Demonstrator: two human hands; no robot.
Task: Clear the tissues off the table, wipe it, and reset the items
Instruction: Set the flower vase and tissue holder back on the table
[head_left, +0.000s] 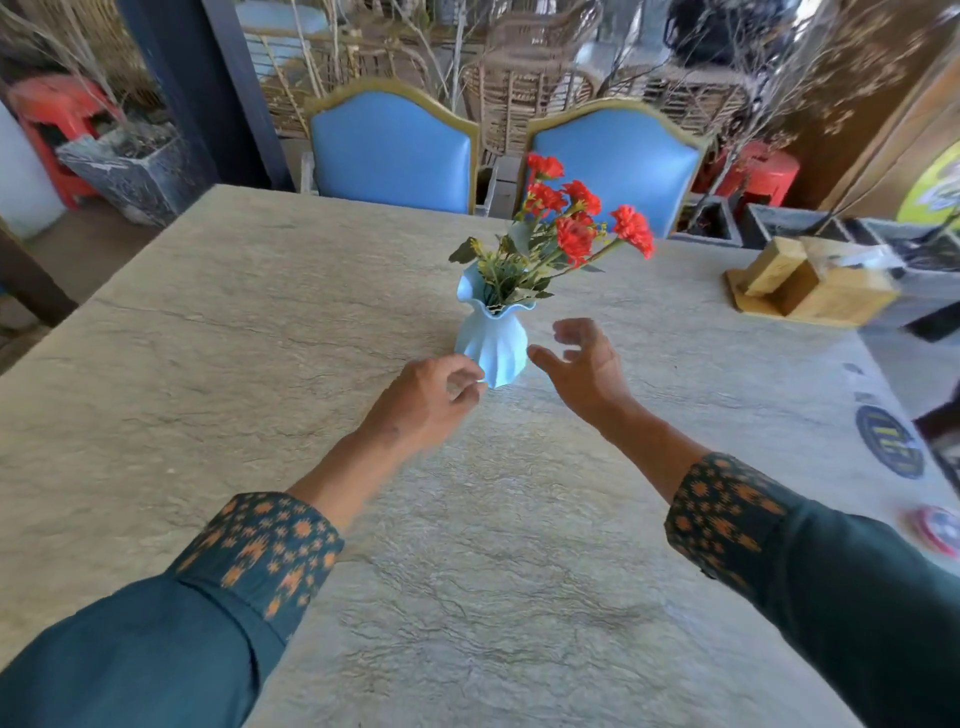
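A light blue fluted vase (492, 338) with red flowers (576, 218) stands upright near the middle of the stone-patterned table (260, 338). My left hand (431, 400) is at the vase's lower left, fingers curled, fingertips close to its base and holding nothing. My right hand (584, 369) hovers just right of the vase, fingers spread and apart from it. No tissues lie on the table surface that I can see.
A wooden tissue holder (810, 286) sits at the table's far right. Two round coasters (891, 441) (935, 530) lie near the right edge. Two blue chairs (392, 145) (618, 156) stand behind the far edge. Planters and red stools surround the table.
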